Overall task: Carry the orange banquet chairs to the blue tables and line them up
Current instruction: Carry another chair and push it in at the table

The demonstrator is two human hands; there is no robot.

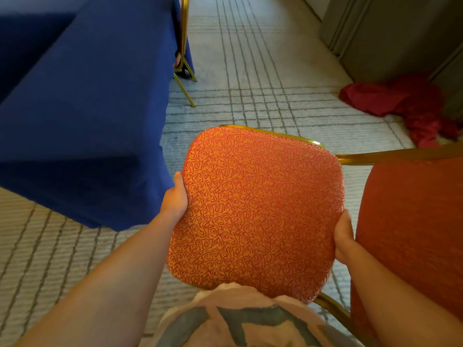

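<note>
While a blue table point(87, 108) stands left and a red cloth point(400, 101) lies far right, the left hand point(175, 196) and right hand point(343, 239) grip the orange chair point(255, 209) by opposite seat edges.

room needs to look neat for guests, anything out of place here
Yes: a red cloth lies crumpled in a heap on the carpet at the right, against the grey wall panels. Nothing else stands out; the left hand and right hand hold the orange chair by its seat edges.
</note>
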